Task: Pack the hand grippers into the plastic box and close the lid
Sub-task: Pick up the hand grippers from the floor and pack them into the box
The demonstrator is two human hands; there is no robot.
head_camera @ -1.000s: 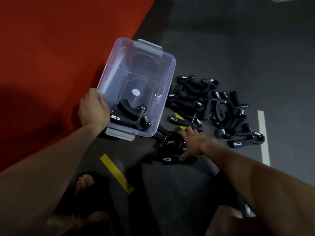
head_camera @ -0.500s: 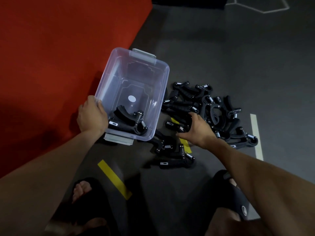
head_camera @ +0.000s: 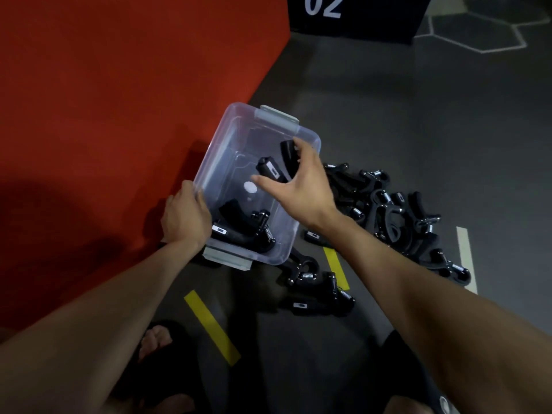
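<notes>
A clear plastic box (head_camera: 230, 138) with grey latches stands open on the dark floor, at the edge of a red mat. My left hand (head_camera: 185, 215) grips its near left rim. One black hand gripper (head_camera: 243, 228) lies inside at the near end. My right hand (head_camera: 301, 186) hovers over the box, fingers spread, with a second black hand gripper (head_camera: 276, 167) just under the fingertips; whether it is still held is unclear. A pile of several black hand grippers (head_camera: 394, 210) lies on the floor to the right of the box. Two more hand grippers (head_camera: 316, 291) lie near the box's front corner.
The red mat (head_camera: 119, 100) covers the floor on the left. A black block marked 02 (head_camera: 355, 16) stands at the far top. Yellow tape strips (head_camera: 212, 327) and a white strip (head_camera: 466, 258) mark the floor. My feet in dark sandals (head_camera: 155, 342) are at the bottom.
My right hand took a hand gripper from the floor pile and carried it left, over the open box. My left hand stayed on the box rim. The camera tilted up.
</notes>
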